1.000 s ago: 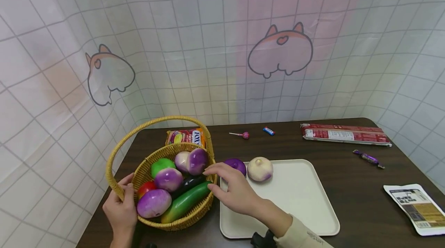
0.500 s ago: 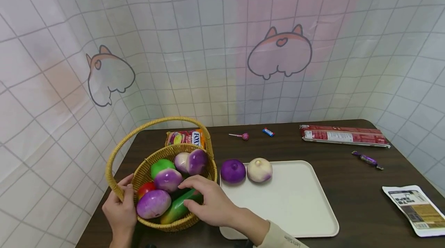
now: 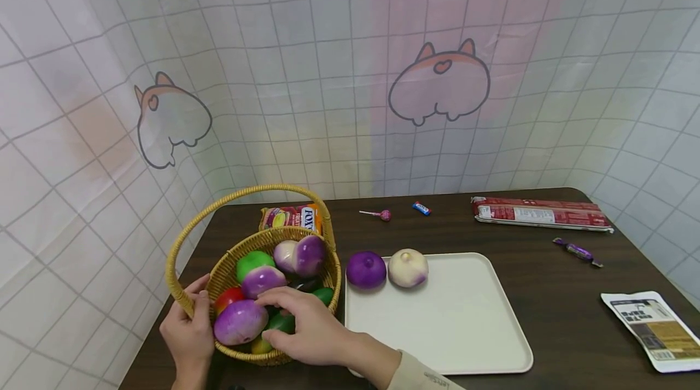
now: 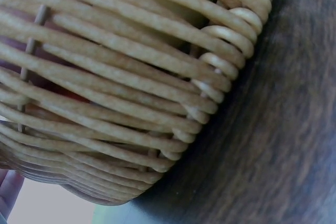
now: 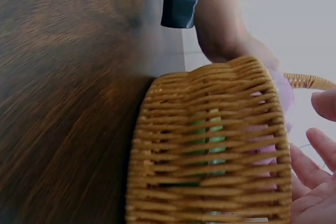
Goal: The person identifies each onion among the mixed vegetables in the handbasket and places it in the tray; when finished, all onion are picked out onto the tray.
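Observation:
A yellow wicker basket (image 3: 306, 341) with a tall handle stands at the table's left, holding several toy vegetables. My left hand (image 3: 188, 332) grips its left rim by the handle's foot; the left wrist view is mostly woven wall (image 4: 115, 77). Over the basket's front, my right hand (image 3: 308, 326) has thumb and fingers spread apart, fingertips right at a purple-white turnip (image 3: 240, 322). It partly covers a green cucumber (image 3: 281, 324). Behind lie another purple-white turnip (image 3: 264, 281), a green round one (image 3: 254, 263), a red one (image 3: 228, 299), a dark eggplant (image 3: 307, 285) and a two-toned purple-white one (image 3: 301, 255).
A white tray (image 3: 448, 329) right of the basket bears a purple onion (image 3: 366, 270) and a white turnip (image 3: 408, 268). Farther back are a snack packet (image 3: 292, 217), lollipop (image 3: 377, 215), small blue candy (image 3: 422, 208) and long red package (image 3: 541, 214). A purple-wrapped candy (image 3: 577, 251) and white-brown pouch (image 3: 656, 330) lie right.
My right hand has moved left and toward me, from the basket's right rim across the cucumber to the front turnip. The left hand keeps its grip on the basket.

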The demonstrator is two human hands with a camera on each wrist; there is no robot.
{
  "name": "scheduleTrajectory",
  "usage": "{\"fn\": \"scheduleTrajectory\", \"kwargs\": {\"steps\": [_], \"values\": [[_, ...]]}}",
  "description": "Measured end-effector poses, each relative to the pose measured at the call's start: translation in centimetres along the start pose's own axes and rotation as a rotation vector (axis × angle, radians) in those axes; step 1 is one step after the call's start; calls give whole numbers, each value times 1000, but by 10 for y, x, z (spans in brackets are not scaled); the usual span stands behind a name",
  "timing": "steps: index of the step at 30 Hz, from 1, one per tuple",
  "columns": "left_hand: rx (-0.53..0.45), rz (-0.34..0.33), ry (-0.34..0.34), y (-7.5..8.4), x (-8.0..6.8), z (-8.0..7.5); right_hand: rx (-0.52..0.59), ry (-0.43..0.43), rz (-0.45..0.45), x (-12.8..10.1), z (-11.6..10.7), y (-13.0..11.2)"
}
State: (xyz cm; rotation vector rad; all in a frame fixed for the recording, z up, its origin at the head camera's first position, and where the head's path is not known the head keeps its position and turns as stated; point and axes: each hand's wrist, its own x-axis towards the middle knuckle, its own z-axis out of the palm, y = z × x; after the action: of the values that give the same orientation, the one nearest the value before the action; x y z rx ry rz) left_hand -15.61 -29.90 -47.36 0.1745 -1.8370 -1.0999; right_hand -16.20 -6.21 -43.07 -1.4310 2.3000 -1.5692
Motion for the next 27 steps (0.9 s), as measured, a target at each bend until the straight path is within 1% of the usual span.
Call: {"fn": "scheduleTrajectory", "kwargs": {"steps": [3, 8, 15, 23, 27], "values": [[1, -3, -1, 1, 0, 0, -31, -21, 17, 5, 3, 0], [-3, 0, -4, 1, -1, 0, -50, -64, 63, 11, 5, 0], [-2, 0, -9, 2, 0, 0, -109, -113, 64, 20, 8, 3], [14, -1, -1, 0, 0, 1, -168, -213, 133, 30, 10, 5], [14, -2, 0, 0, 1, 1, -182, -234, 164, 33, 12, 5]]}}
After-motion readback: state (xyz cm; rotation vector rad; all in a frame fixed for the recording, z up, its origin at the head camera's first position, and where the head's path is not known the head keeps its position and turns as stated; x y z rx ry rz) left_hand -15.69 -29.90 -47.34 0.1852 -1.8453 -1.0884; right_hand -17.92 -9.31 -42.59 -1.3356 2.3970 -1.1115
